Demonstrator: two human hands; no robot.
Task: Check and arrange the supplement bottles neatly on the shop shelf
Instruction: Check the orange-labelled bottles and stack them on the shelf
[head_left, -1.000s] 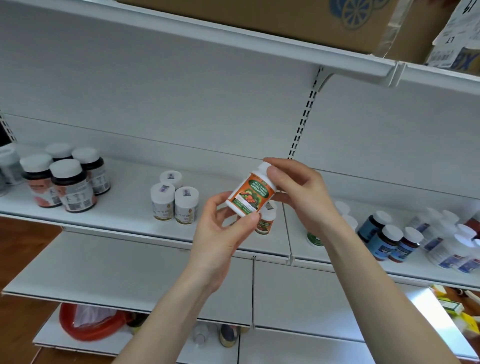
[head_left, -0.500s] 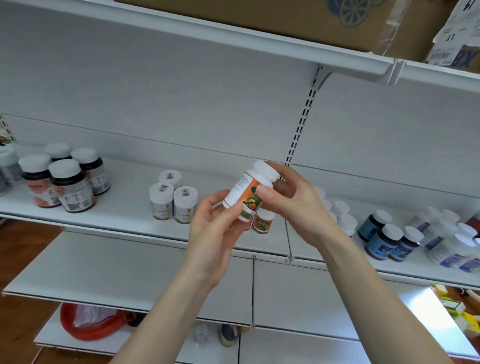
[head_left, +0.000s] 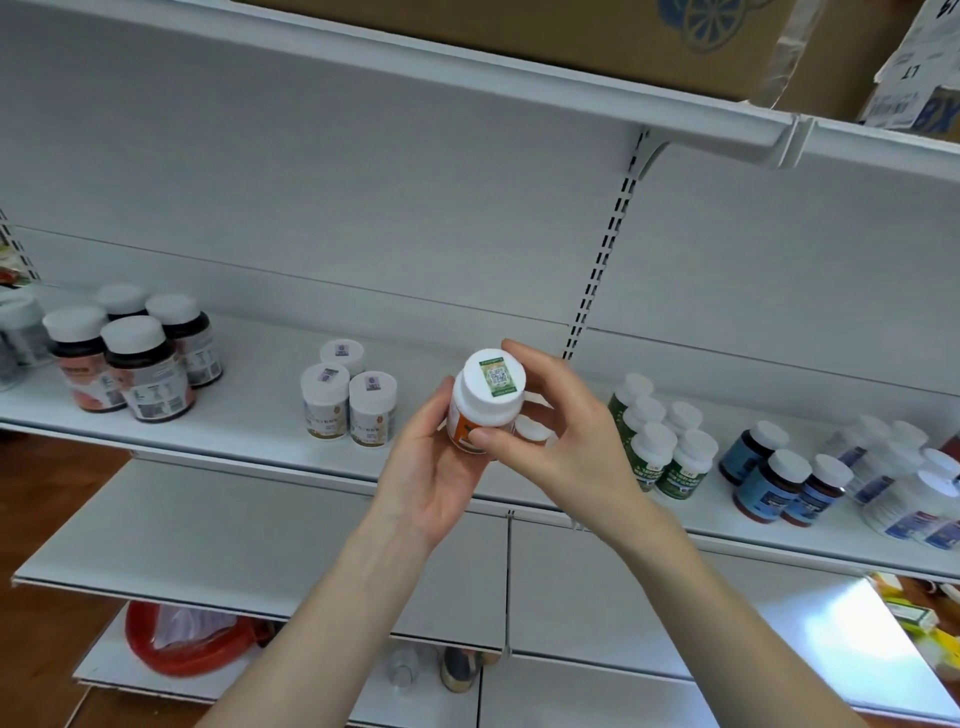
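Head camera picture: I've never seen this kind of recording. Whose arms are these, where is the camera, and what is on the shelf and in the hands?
There is no machine here. A person wears one wide-angle camera on the head, looking forward and down, so the two bare arms are their own. The left hand and right hand together hold one orange-labelled bottle, its white cap facing the camera with a green code sticker on top. Behind is a white shop shelf carrying groups: dark bottles at the left, small white bottles, green-labelled bottles and blue-labelled bottles.
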